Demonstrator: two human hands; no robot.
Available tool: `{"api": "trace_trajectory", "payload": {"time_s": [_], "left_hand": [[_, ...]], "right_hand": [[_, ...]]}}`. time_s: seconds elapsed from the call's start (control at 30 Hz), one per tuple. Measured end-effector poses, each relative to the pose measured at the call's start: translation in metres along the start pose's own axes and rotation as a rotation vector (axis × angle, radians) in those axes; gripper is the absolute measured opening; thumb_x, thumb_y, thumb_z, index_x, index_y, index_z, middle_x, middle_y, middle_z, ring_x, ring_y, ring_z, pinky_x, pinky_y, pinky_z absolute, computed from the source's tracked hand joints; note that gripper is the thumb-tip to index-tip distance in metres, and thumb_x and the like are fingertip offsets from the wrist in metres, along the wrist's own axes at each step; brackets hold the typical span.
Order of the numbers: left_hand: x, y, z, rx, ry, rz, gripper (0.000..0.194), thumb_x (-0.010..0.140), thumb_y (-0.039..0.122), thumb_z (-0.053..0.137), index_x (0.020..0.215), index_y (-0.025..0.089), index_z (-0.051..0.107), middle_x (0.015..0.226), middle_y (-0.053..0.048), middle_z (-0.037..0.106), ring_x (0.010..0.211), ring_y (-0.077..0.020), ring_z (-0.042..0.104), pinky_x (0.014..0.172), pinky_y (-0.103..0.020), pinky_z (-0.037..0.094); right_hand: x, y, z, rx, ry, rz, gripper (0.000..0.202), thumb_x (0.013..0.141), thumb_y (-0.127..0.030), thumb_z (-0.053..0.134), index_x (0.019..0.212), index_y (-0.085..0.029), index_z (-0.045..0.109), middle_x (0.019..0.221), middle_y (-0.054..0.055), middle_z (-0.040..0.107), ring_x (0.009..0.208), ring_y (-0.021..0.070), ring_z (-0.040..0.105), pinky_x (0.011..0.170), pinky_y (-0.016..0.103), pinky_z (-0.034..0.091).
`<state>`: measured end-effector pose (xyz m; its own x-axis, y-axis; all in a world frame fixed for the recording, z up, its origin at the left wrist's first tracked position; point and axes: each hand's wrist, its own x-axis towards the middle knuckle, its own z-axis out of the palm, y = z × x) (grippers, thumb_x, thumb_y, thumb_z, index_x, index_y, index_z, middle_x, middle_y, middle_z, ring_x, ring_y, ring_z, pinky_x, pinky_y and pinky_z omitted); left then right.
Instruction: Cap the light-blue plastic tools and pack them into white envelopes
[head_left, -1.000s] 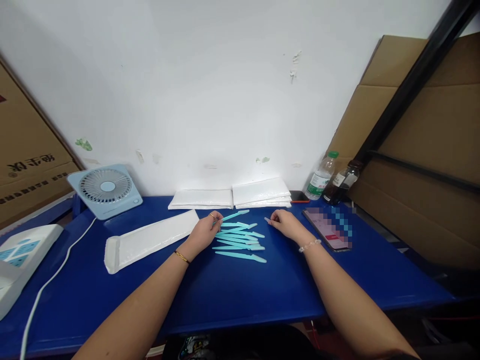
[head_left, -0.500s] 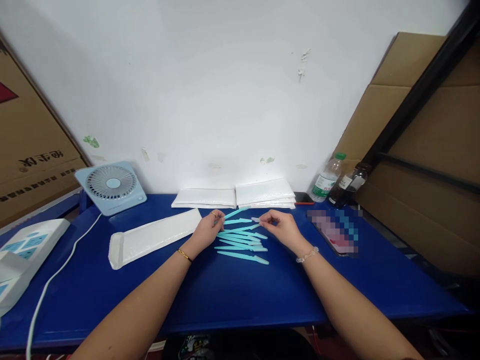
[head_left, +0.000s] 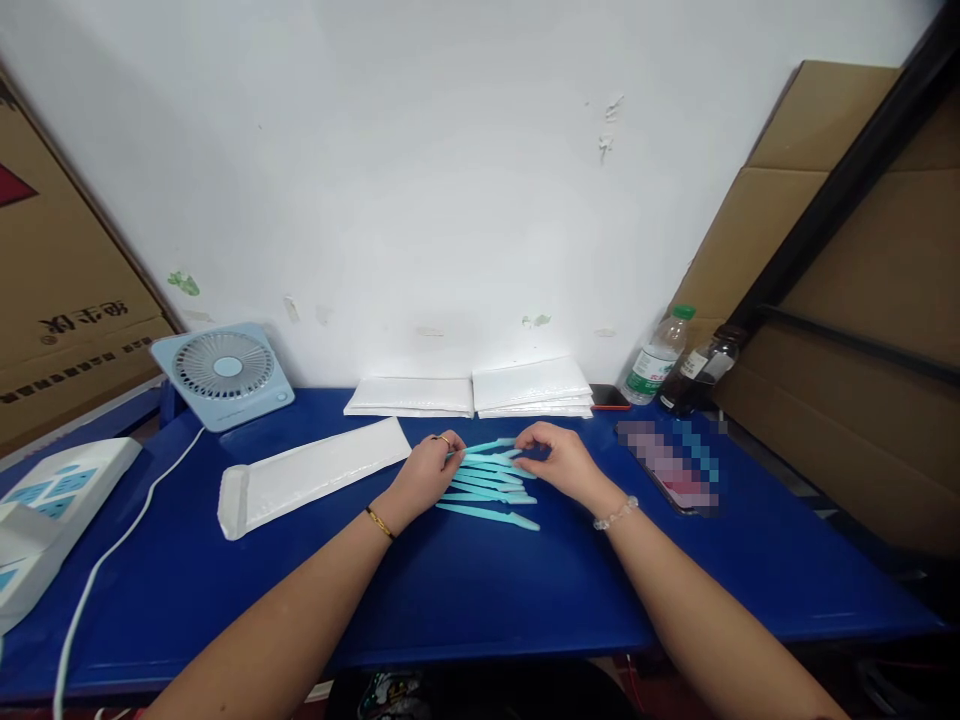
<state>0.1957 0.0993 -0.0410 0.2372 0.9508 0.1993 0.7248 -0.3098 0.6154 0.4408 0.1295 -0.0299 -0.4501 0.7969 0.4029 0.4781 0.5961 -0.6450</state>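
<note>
Several turquoise eyebrow razors (head_left: 491,494) lie side by side on the blue table, handles toward the left and pale blade ends toward the right. My left hand (head_left: 429,476) is closed, pinching the handle end of the uppermost eyebrow razor (head_left: 484,447). At the other end of the group, my right hand (head_left: 559,462) has its thumb and forefinger curled around a blade end, with a narrow gap between them. Its fingertips cover part of that end. A long white padded envelope (head_left: 319,475) lies just left of my left hand.
White envelopes in two stacks (head_left: 409,394) rest against the wall, with a dark phone (head_left: 611,397) beside them. Two bottles (head_left: 651,362) and a blurred phone (head_left: 671,468) are at the right. A blue fan (head_left: 225,375), a power strip (head_left: 56,510) and a white cable (head_left: 124,535) occupy the left.
My left hand has moved slightly right and down, lowering the raised razor onto the group. A small pale piece in my right fingers no longer shows; those fingers are now at the blade ends.
</note>
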Motion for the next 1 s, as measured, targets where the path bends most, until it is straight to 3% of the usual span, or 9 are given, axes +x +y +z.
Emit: {"api": "trace_trajectory", "payload": {"time_s": [0.07,0.17,0.23,0.37,0.47,0.73,0.83,0.9,1.0], "left_hand": [[-0.003,0.002,-0.001,0.131,-0.011,0.068,0.043,0.082,0.051,0.051,0.114,0.022,0.054,0.114,-0.010,0.058,0.112,-0.0278,0.047,0.093,-0.042,0.035],[-0.006,0.001,-0.001,0.234,-0.150,0.165,0.091,0.062,0.063,0.067,0.138,0.026,0.034,0.138,-0.012,0.041,0.128,-0.0342,0.031,0.102,-0.050,0.025],[-0.007,0.001,0.000,0.262,-0.220,0.206,0.088,0.061,0.063,0.068,0.135,0.026,0.038,0.135,-0.012,0.044,0.125,-0.0336,0.036,0.100,-0.048,0.029],[-0.009,0.005,0.005,0.295,-0.237,0.259,0.039,0.080,0.044,0.060,0.110,0.021,0.055,0.108,-0.009,0.059,0.101,-0.0248,0.054,0.085,-0.036,0.041],[-0.011,0.011,0.011,0.414,-0.246,0.291,0.023,0.084,0.035,0.053,0.098,0.017,0.056,0.095,-0.010,0.061,0.089,-0.0237,0.058,0.079,-0.034,0.044],[-0.017,0.036,0.026,0.596,-0.225,0.305,0.018,0.082,0.028,0.049,0.092,0.014,0.056,0.088,-0.013,0.062,0.078,-0.0256,0.060,0.070,-0.036,0.046],[-0.016,0.038,0.010,0.533,-0.222,0.280,0.027,0.083,0.037,0.052,0.098,0.016,0.058,0.090,-0.012,0.065,0.086,-0.0264,0.061,0.079,-0.038,0.045],[-0.020,0.027,-0.017,0.464,-0.141,0.251,0.048,0.077,0.053,0.058,0.113,0.020,0.055,0.111,-0.012,0.062,0.107,-0.0295,0.054,0.089,-0.039,0.041],[-0.034,-0.013,-0.072,0.524,0.054,-0.079,0.067,0.078,0.064,0.050,0.129,0.020,0.047,0.135,-0.015,0.049,0.127,-0.0349,0.037,0.100,-0.046,0.032]], "right_hand": [[-0.001,-0.001,-0.002,-0.099,-0.056,-0.031,0.040,0.070,-0.041,0.071,0.105,-0.023,0.064,0.111,0.009,0.061,0.105,0.0256,0.054,0.087,0.040,0.045],[-0.006,-0.002,0.002,-0.211,-0.271,-0.043,0.091,0.060,-0.057,0.074,0.137,-0.024,0.040,0.141,0.013,0.038,0.131,0.0338,0.031,0.103,0.050,0.031],[-0.009,-0.004,0.006,-0.256,-0.398,-0.042,0.101,0.058,-0.061,0.073,0.142,-0.022,0.032,0.144,0.015,0.032,0.133,0.0354,0.026,0.105,0.051,0.027],[-0.015,-0.021,0.012,-0.322,-0.434,-0.106,0.049,0.081,-0.043,0.060,0.125,-0.023,0.050,0.119,0.010,0.052,0.111,0.0256,0.048,0.092,0.039,0.042],[-0.017,-0.034,0.018,-0.440,-0.403,-0.161,0.019,0.085,-0.021,0.051,0.103,-0.019,0.057,0.100,0.009,0.056,0.092,0.0213,0.053,0.078,0.033,0.046],[-0.018,-0.037,0.035,-0.761,-0.368,-0.232,0.013,0.076,-0.014,0.055,0.089,-0.017,0.053,0.085,0.007,0.061,0.079,0.0223,0.056,0.072,0.033,0.042],[-0.020,-0.038,0.032,-0.798,-0.347,-0.216,0.013,0.082,-0.013,0.050,0.093,-0.019,0.052,0.083,0.006,0.063,0.075,0.0205,0.059,0.065,0.029,0.039],[-0.021,-0.038,0.026,-0.787,-0.354,-0.180,0.014,0.085,-0.014,0.047,0.096,-0.020,0.051,0.085,0.006,0.064,0.072,0.0187,0.060,0.058,0.026,0.035],[-0.026,-0.033,0.010,-0.715,-0.361,-0.099,0.011,0.087,-0.018,0.046,0.097,-0.021,0.049,0.085,0.005,0.065,0.066,0.0175,0.059,0.052,0.025,0.030]]}}
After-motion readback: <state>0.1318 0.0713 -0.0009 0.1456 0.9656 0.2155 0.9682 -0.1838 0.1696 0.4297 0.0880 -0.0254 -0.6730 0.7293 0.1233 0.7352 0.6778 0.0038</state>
